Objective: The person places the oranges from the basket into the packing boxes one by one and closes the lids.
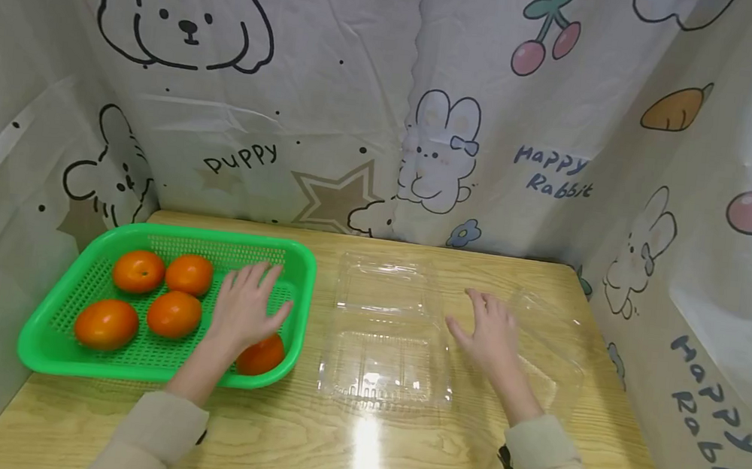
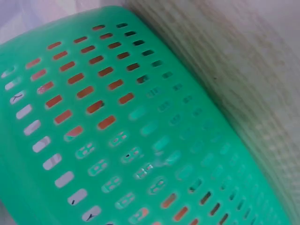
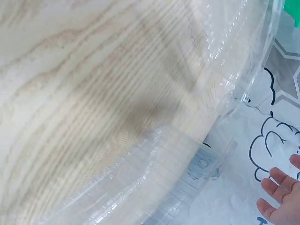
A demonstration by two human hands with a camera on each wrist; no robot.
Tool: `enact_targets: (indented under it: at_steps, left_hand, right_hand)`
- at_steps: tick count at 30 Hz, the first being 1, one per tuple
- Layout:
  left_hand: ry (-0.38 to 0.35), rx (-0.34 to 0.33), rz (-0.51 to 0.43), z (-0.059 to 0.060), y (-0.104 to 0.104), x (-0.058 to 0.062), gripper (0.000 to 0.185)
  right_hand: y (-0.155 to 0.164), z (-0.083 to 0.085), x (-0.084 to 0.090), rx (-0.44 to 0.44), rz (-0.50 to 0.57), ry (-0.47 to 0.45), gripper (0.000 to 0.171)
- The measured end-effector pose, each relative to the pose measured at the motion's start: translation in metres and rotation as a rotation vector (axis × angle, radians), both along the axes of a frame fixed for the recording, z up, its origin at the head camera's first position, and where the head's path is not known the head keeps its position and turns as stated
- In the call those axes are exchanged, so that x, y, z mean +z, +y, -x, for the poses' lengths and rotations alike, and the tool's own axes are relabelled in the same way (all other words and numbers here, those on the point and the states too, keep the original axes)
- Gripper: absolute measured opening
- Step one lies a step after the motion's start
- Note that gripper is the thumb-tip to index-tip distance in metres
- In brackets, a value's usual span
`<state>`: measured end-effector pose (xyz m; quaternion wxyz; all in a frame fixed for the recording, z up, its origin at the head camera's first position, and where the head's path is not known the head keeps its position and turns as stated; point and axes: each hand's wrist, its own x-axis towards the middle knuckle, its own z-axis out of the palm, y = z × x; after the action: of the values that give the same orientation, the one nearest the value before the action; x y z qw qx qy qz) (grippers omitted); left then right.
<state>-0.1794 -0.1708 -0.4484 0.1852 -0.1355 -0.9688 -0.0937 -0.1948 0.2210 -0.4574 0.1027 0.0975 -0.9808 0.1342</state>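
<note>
My left hand (image 1: 242,312) hovers over the right part of a green plastic basket (image 1: 305,296), fingers spread and nothing in them. Just below its palm lies a shiny round orange fruit (image 1: 262,356), partly covered by the hand. Several more such fruits (image 1: 176,314) sit in the basket's left half. My right hand (image 1: 491,336), fingers loosely extended and holding nothing, is above the table between two clear plastic boxes. The middle box (image 1: 380,363) lies with its lid opened back; the right one (image 1: 551,327) is partly behind my forearm. The left wrist view shows the basket's slotted wall (image 2: 108,93).
The wooden table (image 1: 275,436) bears everything. Printed white curtains (image 1: 335,95) with cartoon animals stand close along its back and both sides. In the right wrist view, clear plastic (image 3: 122,183) lies near the table's edge.
</note>
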Motion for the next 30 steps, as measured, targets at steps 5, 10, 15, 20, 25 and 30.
enact_targets:
  at_steps: [5,10,15,20,25,30]
  left_hand:
    - [0.004,-0.033,0.012,-0.003,-0.002,-0.005,0.057]
    - [0.004,-0.047,0.025,-0.006,-0.004,-0.01,0.056]
    - [-0.009,-0.049,0.03,-0.01,-0.006,-0.015,0.055]
    - [-0.021,-0.061,0.041,-0.014,-0.008,-0.019,0.056]
    - [-0.051,-0.067,0.05,-0.018,-0.011,-0.021,0.056]
    - [-0.082,-0.065,0.05,-0.021,-0.012,-0.023,0.058]
  right_hand:
    - [-0.002,-0.006,-0.007,0.003,0.012,0.029,0.062]
    - [-0.004,-0.011,-0.015,0.015,0.027,0.036,0.059]
    - [-0.006,-0.014,-0.023,0.022,0.0,0.031,0.06]
    - [-0.008,-0.018,-0.027,0.023,0.003,0.04,0.058]
    - [-0.011,-0.022,-0.03,0.034,0.008,0.053,0.056]
    - [-0.012,-0.026,-0.035,0.038,-0.007,0.058,0.055]
